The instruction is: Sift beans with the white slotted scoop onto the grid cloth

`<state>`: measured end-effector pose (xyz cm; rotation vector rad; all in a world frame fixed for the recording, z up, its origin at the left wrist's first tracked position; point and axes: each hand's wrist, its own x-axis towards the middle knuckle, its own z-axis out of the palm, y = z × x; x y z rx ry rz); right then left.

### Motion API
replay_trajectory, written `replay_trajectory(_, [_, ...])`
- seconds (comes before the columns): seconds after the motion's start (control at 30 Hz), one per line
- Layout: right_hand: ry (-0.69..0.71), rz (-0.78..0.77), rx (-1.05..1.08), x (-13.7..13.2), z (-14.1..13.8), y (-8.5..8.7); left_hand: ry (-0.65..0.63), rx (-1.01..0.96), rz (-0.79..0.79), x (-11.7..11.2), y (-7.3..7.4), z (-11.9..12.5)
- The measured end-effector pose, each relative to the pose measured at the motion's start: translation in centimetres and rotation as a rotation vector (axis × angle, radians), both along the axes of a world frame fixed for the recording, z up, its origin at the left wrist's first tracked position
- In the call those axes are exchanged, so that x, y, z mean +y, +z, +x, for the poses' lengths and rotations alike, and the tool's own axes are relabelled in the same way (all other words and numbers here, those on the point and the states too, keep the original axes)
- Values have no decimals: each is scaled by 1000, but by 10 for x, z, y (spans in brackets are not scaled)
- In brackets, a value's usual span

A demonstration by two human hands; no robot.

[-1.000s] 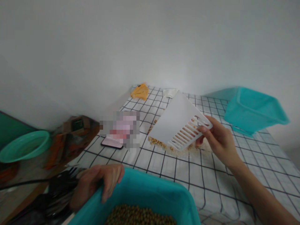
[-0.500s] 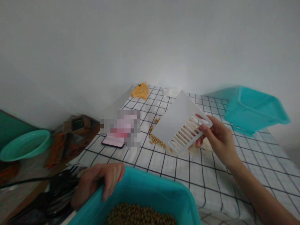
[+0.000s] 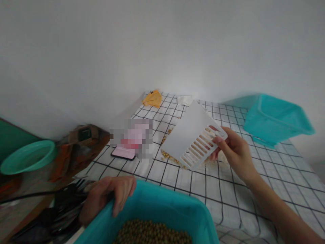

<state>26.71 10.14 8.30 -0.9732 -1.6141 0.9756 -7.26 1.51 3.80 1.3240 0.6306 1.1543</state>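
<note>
In the lower left, my left hand [image 3: 111, 193] is closed over the rim of a teal plastic bin [image 3: 172, 198]. Many small brown-green round beans [image 3: 152, 232] lie inside it. My right hand [image 3: 235, 149] grips a flat white plastic sheet [image 3: 186, 130] at its slotted end, thumb on top. The sheet is tilted above the checked cloth, its smooth part pointing away to the left. Partly hidden under it are loose yellow beans [image 3: 166, 155] and a pale grainy heap [image 3: 222, 157] on the cloth.
A second teal bin [image 3: 274, 118] stands tilted at the right back. On the checked cloth [image 3: 157, 169] lie a phone [image 3: 124, 152], a yellow cloth piece [image 3: 153, 99] and a white one [image 3: 185, 100]. A green basin [image 3: 27, 157] sits at left, beyond dark straps [image 3: 61, 210].
My right hand has moved the white sheet slightly left and down, covering more of the yellow beans. My left hand stays on the bin rim.
</note>
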Motion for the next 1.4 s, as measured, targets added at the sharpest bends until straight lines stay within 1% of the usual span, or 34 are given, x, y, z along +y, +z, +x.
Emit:
replay_trajectory(0.13, [28, -12, 9, -3, -2, 0, 2, 7, -4, -2, 1, 0])
replay_trajectory(0.3, [-25, 15, 15, -5, -2, 2, 4, 2, -9, -1, 3, 0])
replay_trajectory(0.43, [-36, 15, -3, -5, -2, 1, -7, 22, 8, 0, 1, 1])
replay_trajectory(0.6, [4, -5, -19, -6, -2, -1, 36, -33, 47, -1, -3, 2])
replay_trajectory(0.73, [30, 4, -5, -7, -2, 1, -16, 16, 27, 0, -2, 0])
replay_trajectory(1.03, [40, -22, -4, -7, -2, 1, 26, 27, 16, -2, 0, -1])
replay_trajectory(1.23, [-11, 8, -7, -7, -2, 1, 7, 23, -6, -1, 0, 0])
replay_trajectory(1.4, [46, -10, -7, -7, -3, 0, 2, 7, 12, -1, -2, 1])
